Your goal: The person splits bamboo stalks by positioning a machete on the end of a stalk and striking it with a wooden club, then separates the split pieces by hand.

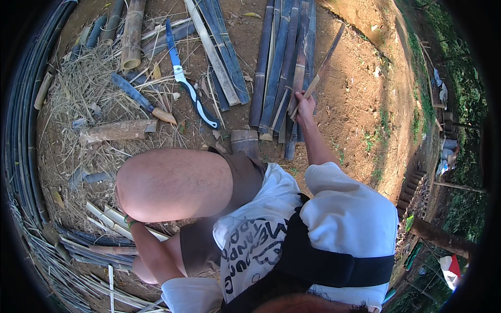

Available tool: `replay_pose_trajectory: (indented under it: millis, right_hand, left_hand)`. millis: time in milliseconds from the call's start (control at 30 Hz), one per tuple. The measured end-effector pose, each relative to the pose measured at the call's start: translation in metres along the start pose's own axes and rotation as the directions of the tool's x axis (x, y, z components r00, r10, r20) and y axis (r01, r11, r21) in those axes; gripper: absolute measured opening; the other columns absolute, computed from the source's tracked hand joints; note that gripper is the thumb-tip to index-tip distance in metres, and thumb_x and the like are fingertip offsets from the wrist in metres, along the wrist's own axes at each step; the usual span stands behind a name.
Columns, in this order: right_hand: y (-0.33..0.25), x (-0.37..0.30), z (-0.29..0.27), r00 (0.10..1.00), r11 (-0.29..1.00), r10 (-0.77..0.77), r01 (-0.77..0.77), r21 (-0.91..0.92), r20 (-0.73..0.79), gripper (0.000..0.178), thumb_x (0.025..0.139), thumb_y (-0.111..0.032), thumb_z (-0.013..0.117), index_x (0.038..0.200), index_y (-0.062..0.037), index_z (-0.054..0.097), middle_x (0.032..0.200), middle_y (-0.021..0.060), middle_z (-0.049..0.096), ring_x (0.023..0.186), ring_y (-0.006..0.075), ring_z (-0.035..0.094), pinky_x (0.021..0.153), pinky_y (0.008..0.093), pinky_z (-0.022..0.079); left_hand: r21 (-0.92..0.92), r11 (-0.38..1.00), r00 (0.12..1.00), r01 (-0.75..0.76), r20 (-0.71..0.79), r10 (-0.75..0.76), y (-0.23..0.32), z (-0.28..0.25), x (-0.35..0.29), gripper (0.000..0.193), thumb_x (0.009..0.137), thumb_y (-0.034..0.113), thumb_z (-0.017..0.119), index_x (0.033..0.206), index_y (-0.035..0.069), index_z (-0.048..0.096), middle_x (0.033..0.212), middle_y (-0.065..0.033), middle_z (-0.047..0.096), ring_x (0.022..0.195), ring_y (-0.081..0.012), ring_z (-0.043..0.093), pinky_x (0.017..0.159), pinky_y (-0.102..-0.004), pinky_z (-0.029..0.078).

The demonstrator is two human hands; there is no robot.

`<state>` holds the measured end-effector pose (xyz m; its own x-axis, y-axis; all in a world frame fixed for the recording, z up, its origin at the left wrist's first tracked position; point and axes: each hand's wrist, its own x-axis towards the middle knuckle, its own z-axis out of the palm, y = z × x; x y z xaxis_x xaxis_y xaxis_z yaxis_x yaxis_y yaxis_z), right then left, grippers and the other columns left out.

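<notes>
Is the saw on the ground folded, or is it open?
Open: the saw shows its blue blade extended away from its handle, not tucked in.

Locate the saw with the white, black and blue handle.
In the head view, upper left, the saw lies between the wooden-handled knife and the long pale bamboo strip.

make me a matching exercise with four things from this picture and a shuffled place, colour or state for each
Column one:
1. long blue-bladed hand saw
2. broad grey-bladed metal knife
3. narrow green band
4. bare right hand

Column two:
A. around the left wrist
B. closed on a long, slender piece
C. plain wooden handle
D. white-and-black handle

Pairs: 1-D, 2-C, 3-A, 4-B
</notes>
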<state>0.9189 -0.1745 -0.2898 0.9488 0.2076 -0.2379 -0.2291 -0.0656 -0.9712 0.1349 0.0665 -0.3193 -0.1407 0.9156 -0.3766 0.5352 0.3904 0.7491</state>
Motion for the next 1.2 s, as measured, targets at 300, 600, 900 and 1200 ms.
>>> replay_pose_trajectory:
  millis: [300,600,900,1200]
  right_hand:
    - [0.029,-0.007,0.027,0.998,0.999,0.042,-0.04,0.036,-0.049,0.028,0.09,0.0,0.072,0.115,0.0007,0.059,0.103,0.0095,0.067,0.089,0.0216,0.068,0.082,0.0371,0.059]
    - [0.002,-0.003,0.014,0.965,0.965,0.254,-0.25,-0.075,0.057,0.034,0.088,-0.004,0.074,0.119,0.004,0.062,0.109,0.0133,0.07,0.097,0.0239,0.069,0.084,0.0384,0.057]
    - [0.006,-0.036,-0.012,0.978,0.94,0.201,-0.178,-0.292,0.05,0.04,0.084,-0.006,0.078,0.118,0.0057,0.063,0.109,0.0156,0.071,0.095,0.0255,0.07,0.083,0.0389,0.056]
    - [0.025,-0.049,0.006,0.982,0.935,0.188,-0.178,-0.307,0.004,0.049,0.081,-0.007,0.08,0.122,0.0048,0.057,0.107,0.0139,0.068,0.095,0.0246,0.068,0.085,0.0378,0.055]
  left_hand:
    - [-0.018,1.0,1.0,-0.002,0.001,0.002,-0.003,-0.005,-0.003,0.068,0.091,0.028,0.076,0.143,-0.002,0.045,0.122,-0.0215,0.067,0.1,-0.0249,0.071,0.08,-0.0392,0.058]
    - [-0.021,0.999,1.0,0.025,0.004,-0.025,-0.013,-0.009,-0.01,0.068,0.091,0.027,0.077,0.144,-0.002,0.045,0.121,-0.0212,0.068,0.099,-0.0248,0.071,0.08,-0.0392,0.058]
    - [-0.048,0.998,0.999,0.038,0.014,-0.037,-0.018,-0.008,-0.012,0.069,0.09,0.027,0.077,0.144,-0.002,0.045,0.12,-0.0208,0.069,0.098,-0.0247,0.071,0.08,-0.0391,0.058]
    - [-0.138,0.989,0.999,0.046,0.024,-0.043,-0.02,-0.013,-0.013,0.069,0.09,0.026,0.077,0.144,-0.001,0.045,0.119,-0.0204,0.069,0.098,-0.0246,0.071,0.08,-0.039,0.058]
